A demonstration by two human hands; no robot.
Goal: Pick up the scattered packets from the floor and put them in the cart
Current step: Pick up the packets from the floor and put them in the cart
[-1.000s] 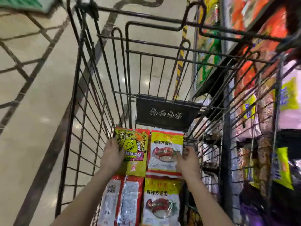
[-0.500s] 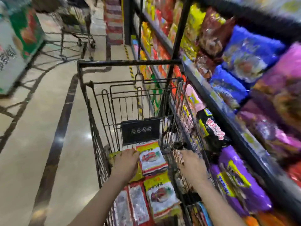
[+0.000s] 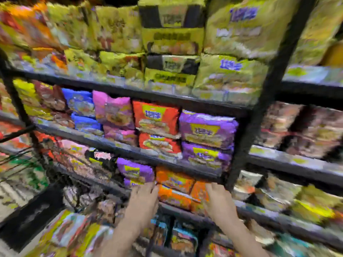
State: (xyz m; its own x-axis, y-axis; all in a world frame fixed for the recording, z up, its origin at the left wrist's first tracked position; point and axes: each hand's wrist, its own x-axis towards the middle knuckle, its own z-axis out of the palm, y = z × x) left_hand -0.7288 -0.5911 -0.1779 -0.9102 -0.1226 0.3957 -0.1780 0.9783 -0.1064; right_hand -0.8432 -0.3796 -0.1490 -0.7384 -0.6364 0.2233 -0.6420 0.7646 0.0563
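Note:
The frame is heavily blurred. My left hand [image 3: 143, 199] and my right hand [image 3: 219, 201] are raised side by side low in the middle, fingers stretched forward, with nothing in them. Both hang in front of orange packets [image 3: 174, 188] on a low shelf; whether they touch them I cannot tell. The black wire cart [image 3: 31, 216] lies at the lower left. Yellow and red packets [image 3: 74, 232] rest inside it, left of my left forearm.
A black metal rack [image 3: 259, 101] fills the view, several shelves stacked with yellow, purple, red, pink and blue noodle bags. A strip of pale floor [image 3: 11, 197] shows at the far left beyond the cart.
My view has swung right, from the cart's inside to the shelf rack. Both hands have lifted off the packets in the cart and now hover before the low shelf.

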